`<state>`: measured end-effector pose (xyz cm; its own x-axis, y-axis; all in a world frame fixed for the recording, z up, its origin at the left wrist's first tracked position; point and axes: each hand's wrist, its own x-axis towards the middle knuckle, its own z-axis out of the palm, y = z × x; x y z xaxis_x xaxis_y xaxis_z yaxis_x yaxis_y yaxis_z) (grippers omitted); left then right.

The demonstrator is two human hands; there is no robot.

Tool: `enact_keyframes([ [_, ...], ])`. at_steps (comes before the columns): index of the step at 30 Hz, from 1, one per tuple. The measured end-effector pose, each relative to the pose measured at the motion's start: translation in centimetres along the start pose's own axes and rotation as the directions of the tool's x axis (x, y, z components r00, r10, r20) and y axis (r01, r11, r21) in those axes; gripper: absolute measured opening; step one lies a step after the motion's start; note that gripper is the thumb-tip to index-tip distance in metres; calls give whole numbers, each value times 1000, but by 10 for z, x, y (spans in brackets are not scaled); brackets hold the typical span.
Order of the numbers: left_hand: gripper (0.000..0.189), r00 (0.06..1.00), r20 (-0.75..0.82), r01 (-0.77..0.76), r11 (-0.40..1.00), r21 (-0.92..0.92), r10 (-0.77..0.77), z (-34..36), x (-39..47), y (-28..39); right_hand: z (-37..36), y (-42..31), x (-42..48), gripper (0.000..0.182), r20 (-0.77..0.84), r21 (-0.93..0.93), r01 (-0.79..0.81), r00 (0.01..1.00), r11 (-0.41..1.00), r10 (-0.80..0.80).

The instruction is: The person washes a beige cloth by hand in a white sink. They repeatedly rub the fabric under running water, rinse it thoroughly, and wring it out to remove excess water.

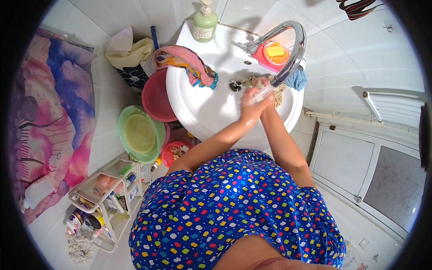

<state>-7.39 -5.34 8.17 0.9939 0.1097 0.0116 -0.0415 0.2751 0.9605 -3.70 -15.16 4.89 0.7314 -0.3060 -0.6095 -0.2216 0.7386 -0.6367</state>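
My left hand (249, 103) and my right hand (268, 102) are close together in the white washbasin (209, 116), wet and under the tap's stream. Between and behind my fingers a soaked beige cloth (279, 96) is bunched up, gripped by both hands. Splashing water blurs the fingertips and hides part of the cloth. Above my hands curves a chrome tap (298, 44), its water running. Left of my hands is the dark drain (234, 86). A pink patterned cloth (189, 62) with a blue edge drapes over the basin's left rim.
A green pump bottle (205, 25) stands on the basin's back ledge. Yellow soap (274, 50) lies in a dish beside the tap; a blue cloth (296, 79) hangs nearby. At left are a red basin (158, 98), a green basin (160, 148) and a white shelf rack (116, 202).
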Motion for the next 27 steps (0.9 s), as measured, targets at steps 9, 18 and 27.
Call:
enact_keyframes([
  [9, 31, 968, -195, -69, 917, 392, 156, -11, 40, -56, 16, 30, -24, 24, 372, -2, -164, 916, 987, 152],
  [18, 36, 988, -128, 135, 893, 429, -88, -33, 51, -44, 28, 39, -37, 26, 58, 19, -115, 992, 993, 113],
  [27, 35, 989, 4, 132, 890, 436, -149, -36, 45, -47, 28, 17, -46, 38, 61, -212, -108, 990, 971, 124],
])
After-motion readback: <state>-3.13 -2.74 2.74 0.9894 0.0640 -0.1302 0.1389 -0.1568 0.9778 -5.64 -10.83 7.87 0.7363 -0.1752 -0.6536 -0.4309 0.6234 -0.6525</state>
